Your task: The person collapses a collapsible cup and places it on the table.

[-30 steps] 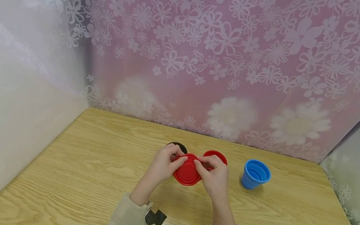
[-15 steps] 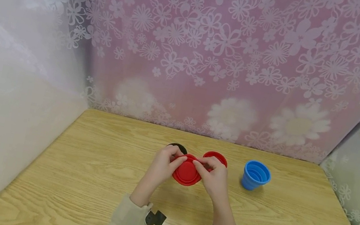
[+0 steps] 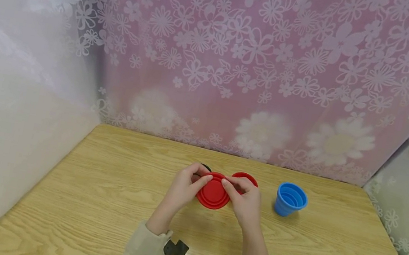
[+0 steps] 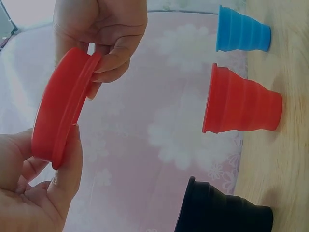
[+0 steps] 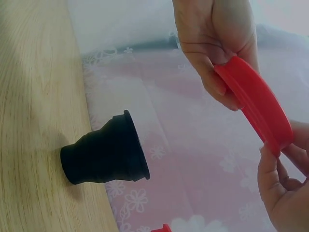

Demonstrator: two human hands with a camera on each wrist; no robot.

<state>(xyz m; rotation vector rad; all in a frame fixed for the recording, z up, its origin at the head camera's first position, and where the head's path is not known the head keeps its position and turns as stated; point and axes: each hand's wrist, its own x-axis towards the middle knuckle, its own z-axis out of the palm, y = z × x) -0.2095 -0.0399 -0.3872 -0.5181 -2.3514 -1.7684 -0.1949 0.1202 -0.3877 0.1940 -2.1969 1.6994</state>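
Both hands hold a red collapsible cup, folded flat, raised above the table. Its ringed face shows in the head view; in the left wrist view the cup appears edge-on as a shallow disc with a rim. My left hand pinches one side between thumb and fingers, and my right hand pinches the other. Behind the hands stand a black cup, mostly hidden in the head view, and a second red cup, expanded and upright, partly covered by the right hand.
A blue expanded cup stands upright on the wooden table, right of the hands. A pink flowered curtain rises behind the table. A pale wall borders its left side.
The folded red cup has tilted in the fingers, and its rings show more clearly and rounder. Both hands stay in nearly the same place, still pinching it. The standing cups have not moved.
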